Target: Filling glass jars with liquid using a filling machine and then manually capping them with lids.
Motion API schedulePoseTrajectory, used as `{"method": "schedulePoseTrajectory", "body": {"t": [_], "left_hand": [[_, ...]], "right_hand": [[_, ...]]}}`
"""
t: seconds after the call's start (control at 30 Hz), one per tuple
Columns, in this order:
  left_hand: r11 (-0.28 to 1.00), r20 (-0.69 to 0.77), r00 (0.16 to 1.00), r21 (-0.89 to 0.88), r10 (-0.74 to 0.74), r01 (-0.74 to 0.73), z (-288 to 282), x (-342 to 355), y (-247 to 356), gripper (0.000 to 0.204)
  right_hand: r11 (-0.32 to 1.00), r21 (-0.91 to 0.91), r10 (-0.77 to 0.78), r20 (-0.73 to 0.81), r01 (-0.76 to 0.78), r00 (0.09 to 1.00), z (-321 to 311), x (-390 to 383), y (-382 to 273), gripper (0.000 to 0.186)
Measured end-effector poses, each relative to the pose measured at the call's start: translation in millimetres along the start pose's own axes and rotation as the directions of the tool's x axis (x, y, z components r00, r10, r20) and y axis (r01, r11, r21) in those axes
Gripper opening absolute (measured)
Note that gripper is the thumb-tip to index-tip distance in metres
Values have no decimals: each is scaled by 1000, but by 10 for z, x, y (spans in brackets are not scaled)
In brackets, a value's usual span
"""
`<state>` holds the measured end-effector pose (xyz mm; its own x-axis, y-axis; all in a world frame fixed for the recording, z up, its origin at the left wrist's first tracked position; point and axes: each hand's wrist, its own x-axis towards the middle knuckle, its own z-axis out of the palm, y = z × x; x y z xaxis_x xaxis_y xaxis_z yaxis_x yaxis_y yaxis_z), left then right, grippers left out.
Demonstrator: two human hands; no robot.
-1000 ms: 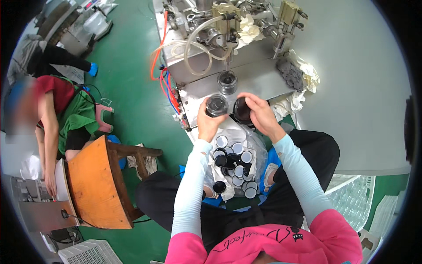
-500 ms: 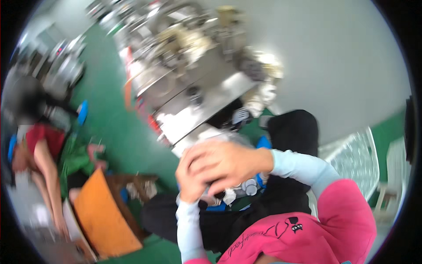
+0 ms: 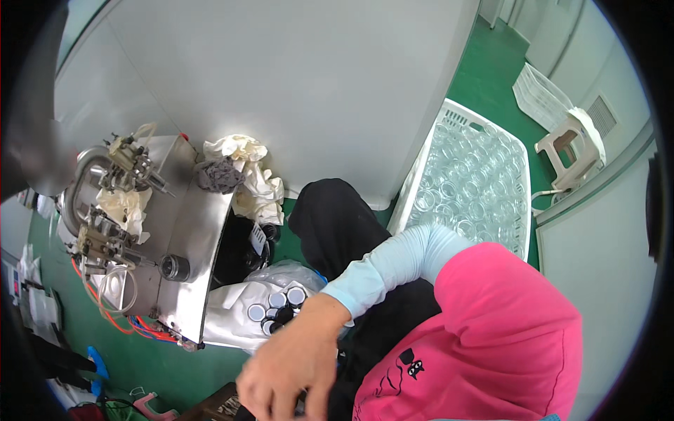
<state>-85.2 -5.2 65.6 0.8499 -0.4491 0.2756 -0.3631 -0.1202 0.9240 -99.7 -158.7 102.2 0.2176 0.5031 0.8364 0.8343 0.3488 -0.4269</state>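
Observation:
My right hand [image 3: 291, 365] is low in the middle, its arm in a light-blue sleeve coming from the right. Its fingers point down and are apart, with nothing visible in them. Just beyond it, several black lids with white liners [image 3: 277, 300] lie on white plastic sheeting [image 3: 228, 316]. My left hand is out of the picture. A steel filling machine [image 3: 158, 210] with nozzles and hoses stands to the left. On its top sits a small dark round jar [image 3: 174, 268].
A white crate [image 3: 525, 203] full of clear glass jars stands at the right. Beyond it are a beige stool [image 3: 572, 144] and a white basket [image 3: 540, 95]. Crumpled cloths [image 3: 242, 168] hang by the machine's corner. Another person's blue shoe covers [image 3: 97, 363] show at the lower left.
The view has swung to the right, bringing in the full crate of jars. My hands, together before, are apart; the left has left the picture and the right has moved lower.

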Motion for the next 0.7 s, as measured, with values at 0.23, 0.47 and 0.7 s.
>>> {"method": "schedulePoseTrajectory", "body": {"t": [0.23, 0.47, 0.7], "left_hand": [[996, -19, 1000, 94, 6, -5, 36, -83, 63, 47], [986, -5, 1000, 165, 23, -22, 48, -232, 131, 43], [908, 10, 999, 417, 39, -39, -355, -669, -172, 36]], "right_hand": [[995, -93, -41, -13, 39, 999, 162, 38, -513, 26], [791, -537, 66, -403, -294, 913, 336, -258, -101, 11], [839, -505, -20, -403, -204, 915, 402, -171, -90, 14]]}}
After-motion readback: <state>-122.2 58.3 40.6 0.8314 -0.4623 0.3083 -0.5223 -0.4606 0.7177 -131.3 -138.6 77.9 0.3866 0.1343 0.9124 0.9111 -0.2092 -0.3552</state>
